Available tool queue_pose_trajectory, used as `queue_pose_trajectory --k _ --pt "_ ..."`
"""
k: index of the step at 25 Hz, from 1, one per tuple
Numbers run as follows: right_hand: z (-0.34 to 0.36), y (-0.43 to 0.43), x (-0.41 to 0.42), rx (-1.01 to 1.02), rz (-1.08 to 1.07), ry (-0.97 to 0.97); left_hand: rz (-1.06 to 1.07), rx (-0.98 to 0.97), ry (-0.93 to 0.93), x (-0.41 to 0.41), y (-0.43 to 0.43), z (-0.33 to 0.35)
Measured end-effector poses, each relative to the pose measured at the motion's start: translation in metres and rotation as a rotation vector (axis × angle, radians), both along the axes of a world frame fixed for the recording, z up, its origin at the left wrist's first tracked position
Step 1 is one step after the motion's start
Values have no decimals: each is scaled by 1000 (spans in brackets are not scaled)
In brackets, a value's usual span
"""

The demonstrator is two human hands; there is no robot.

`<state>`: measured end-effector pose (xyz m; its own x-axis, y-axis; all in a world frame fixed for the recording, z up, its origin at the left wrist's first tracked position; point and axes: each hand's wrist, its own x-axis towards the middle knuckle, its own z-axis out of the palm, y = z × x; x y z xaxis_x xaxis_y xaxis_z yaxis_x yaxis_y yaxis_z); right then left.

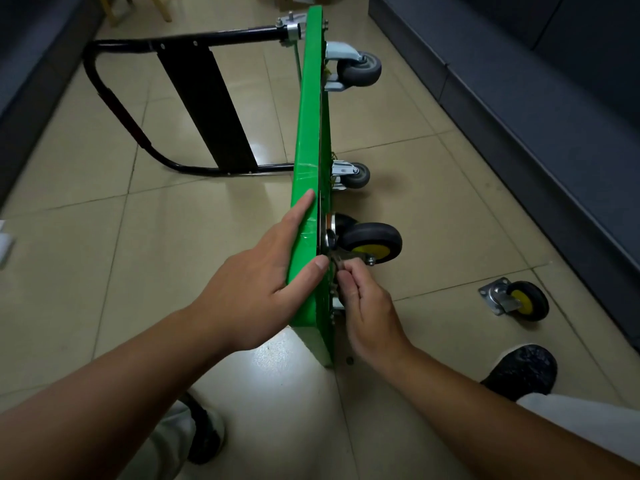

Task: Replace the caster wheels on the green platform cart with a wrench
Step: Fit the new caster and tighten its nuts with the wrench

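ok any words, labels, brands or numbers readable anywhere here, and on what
None can be read in this view.
cart: plain green, no label shows
handle: dark red patch, no print legible
loose caster: too small to show any marks

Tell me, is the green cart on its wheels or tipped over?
Tipped on its side. The green cart stands on its edge on the floor, and its grey wheel sticks out sideways.
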<state>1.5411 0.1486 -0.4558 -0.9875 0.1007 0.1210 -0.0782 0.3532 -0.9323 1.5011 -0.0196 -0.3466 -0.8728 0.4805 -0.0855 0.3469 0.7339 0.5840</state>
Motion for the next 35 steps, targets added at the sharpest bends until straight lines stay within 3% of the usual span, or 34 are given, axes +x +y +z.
queue_pose_trajectory --k 6,12,21,24,29,32,35 --pt "-20 7 -7 -39 181 -14 19 18 9 1 -2 -2" --pt "-14 5 -8 -28 220 -5 39 26 28 2 0 -3" --pt "20 12 1 1 268 -238 47 1 57 5 2 0" --pt "53 10 7 -138 297 -455 43 -17 61 5 3 1" --pt "114 -1 -2 -646 190 -875 19 -35 45 2 0 3" --pt "127 1 -2 -752 170 -897 0 -47 41 0 -2 5" --pt "109 -1 20 -617 114 -727 -14 -64 52 0 -3 5"
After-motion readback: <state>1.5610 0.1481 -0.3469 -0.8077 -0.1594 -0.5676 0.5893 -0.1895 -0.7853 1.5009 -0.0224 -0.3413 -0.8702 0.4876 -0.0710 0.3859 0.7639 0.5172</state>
